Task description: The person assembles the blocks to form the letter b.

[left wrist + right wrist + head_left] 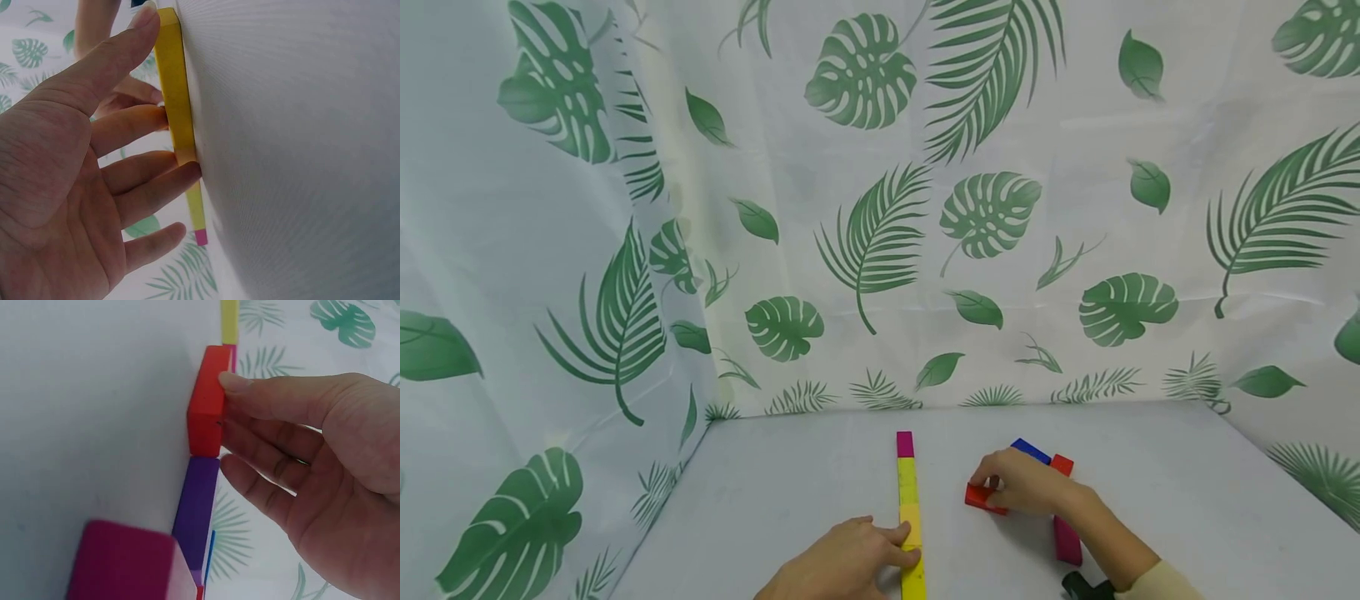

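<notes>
A straight row of blocks lies on the white surface, yellow shades with a magenta block at its far end. My left hand is at the row's left side. Its fairly straight fingers and thumb touch the yellow blocks. To the right of the row, my right hand pinches a red block between thumb and fingers. In the right wrist view the red block shows close to the surface; whether it touches it, I cannot tell. A purple block appears just beyond its near end.
Around the right forearm lie a blue block, another red block and a magenta block. A dark object sits by the right wrist. Leaf-patterned curtains hang behind and at the sides of the surface.
</notes>
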### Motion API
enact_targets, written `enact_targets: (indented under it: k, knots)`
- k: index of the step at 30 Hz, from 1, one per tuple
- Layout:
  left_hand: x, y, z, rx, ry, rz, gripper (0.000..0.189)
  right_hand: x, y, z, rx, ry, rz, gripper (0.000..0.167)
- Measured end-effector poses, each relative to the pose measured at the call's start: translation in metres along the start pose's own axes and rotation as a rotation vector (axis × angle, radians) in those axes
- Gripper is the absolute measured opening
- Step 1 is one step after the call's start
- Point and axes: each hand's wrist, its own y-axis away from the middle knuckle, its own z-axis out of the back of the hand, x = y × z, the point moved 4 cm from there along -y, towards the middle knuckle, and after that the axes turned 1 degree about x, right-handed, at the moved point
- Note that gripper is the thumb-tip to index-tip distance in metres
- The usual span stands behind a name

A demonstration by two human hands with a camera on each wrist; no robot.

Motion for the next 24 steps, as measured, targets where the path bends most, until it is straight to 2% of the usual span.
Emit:
enact_targets:
  k: [7,12,15,19,24]
  knots:
    - [0.001,0.001,0.0,-0.007,0.0,0.025,0.057,0.006,-0.005,-0.005,-0.022,0.003,0.039,0.026]
    - [-0.001,0.001,0.001,-0.008,-0.029,-0.006,0.057,0.009,-0.008,-0.01,-0.037,0.054,0.085,0.028]
    - [-0.001,0.002,0.002,-0.011,-0.042,-0.024,0.057,0.012,-0.009,-0.011,-0.044,0.077,0.084,0.028]
    - [-0.001,0.002,0.002,-0.006,-0.038,-0.03,0.057,0.012,-0.009,-0.012,-0.052,0.055,0.059,0.027]
    - [-0.001,0.002,0.002,0.004,-0.015,-0.018,0.058,0.011,-0.01,-0.014,-0.066,0.065,0.042,0.027]
